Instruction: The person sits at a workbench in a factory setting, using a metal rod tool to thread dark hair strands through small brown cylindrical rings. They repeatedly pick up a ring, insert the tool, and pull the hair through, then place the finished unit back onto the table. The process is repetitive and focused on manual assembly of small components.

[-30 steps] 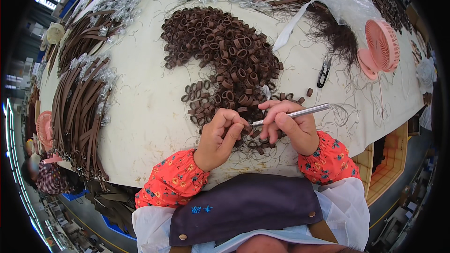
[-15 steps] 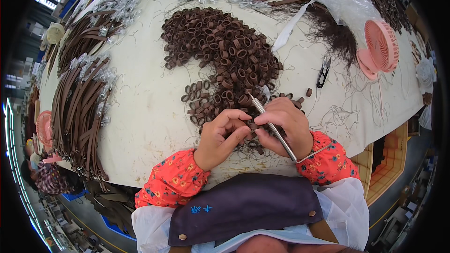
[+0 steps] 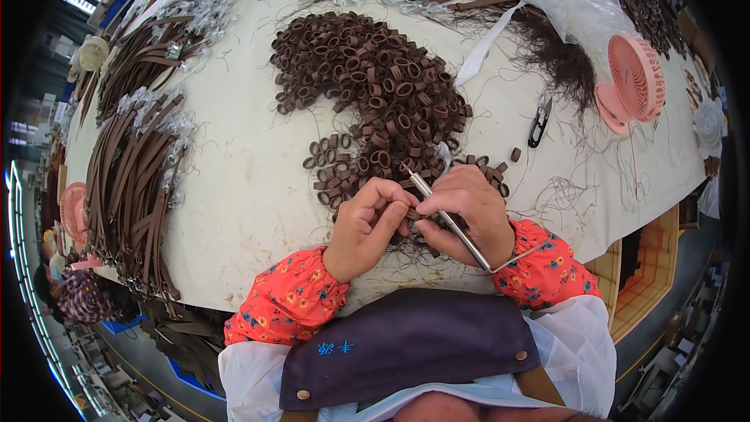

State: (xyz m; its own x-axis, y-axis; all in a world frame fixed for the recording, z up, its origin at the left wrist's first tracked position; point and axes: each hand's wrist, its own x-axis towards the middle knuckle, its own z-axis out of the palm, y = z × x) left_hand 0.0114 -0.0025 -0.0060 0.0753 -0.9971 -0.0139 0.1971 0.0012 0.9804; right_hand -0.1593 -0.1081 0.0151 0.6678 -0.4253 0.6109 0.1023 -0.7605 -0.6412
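Cream work table (image 3: pixel 234 187) fills the frame: big pile of small brown leather loops (image 3: pixel 367 86) at upper centre, bundles of long brown leather straps (image 3: pixel 129 180) along the left, pink round desk fan (image 3: pixel 633 82) at upper right, small black thread snips (image 3: pixel 539 119) just left of it. Lower centre, right hand (image 3: pixel 469 215) is closed around a thin silver metal rod (image 3: pixel 447 219) slanting up-left. Left hand (image 3: pixel 367 223) has fingers pinched together right beside it, on something too small to tell.
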